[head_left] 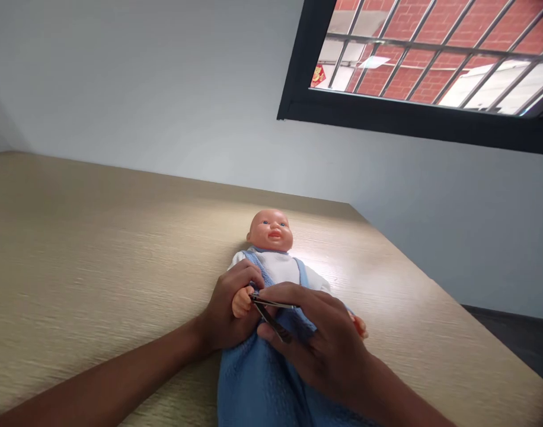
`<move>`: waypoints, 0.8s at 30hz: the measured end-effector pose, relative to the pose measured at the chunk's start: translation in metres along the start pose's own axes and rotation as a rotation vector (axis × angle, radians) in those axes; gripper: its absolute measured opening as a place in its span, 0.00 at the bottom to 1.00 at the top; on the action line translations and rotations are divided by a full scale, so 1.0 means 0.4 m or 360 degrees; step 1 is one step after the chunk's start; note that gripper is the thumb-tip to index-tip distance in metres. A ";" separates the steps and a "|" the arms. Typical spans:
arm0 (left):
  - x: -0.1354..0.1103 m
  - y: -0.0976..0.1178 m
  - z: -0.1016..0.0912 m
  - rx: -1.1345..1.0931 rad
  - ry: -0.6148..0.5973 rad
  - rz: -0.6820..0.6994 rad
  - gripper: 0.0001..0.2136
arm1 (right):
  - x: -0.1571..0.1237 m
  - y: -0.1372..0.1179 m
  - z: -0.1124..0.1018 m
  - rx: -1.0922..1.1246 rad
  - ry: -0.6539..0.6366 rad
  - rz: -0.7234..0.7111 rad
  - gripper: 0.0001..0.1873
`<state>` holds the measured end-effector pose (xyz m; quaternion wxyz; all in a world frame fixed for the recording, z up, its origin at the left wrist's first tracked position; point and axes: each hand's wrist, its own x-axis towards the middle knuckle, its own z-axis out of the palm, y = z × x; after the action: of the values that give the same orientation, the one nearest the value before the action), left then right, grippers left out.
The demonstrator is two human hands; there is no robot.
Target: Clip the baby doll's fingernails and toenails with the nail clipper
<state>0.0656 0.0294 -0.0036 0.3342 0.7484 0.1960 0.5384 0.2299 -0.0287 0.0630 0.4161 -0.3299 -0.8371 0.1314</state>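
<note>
While a baby doll (270, 232) is laid on its back on a wooden table (98, 249), the doll's hand (242, 301) is clamped in the left hand (222, 314), and a nail clipper (268, 314) is clamped in the right hand (325, 344), just beside it; whether any nail has been cut cannot be told.

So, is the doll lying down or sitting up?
Lying down: the doll faces upward, with its head resting on the wood-grain table.
</note>
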 end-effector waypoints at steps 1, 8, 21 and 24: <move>-0.001 0.000 0.001 0.0003 0.0003 0.0003 0.10 | 0.002 -0.002 -0.001 0.0017 -0.0048 -0.0022 0.13; 0.001 0.004 -0.002 0.0056 -0.0016 0.0043 0.09 | -0.011 0.011 0.010 0.0084 -0.0046 -0.0085 0.16; 0.004 0.007 -0.001 0.0127 -0.0007 0.0084 0.11 | -0.024 0.022 0.011 0.0259 0.0000 -0.0033 0.15; 0.001 0.006 0.000 0.0129 0.0006 0.0082 0.08 | -0.017 0.015 0.004 0.0018 -0.0039 -0.0208 0.13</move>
<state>0.0655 0.0281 -0.0016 0.2891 0.7652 0.1989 0.5398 0.2341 -0.0285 0.0549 0.4155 -0.2707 -0.8611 0.1126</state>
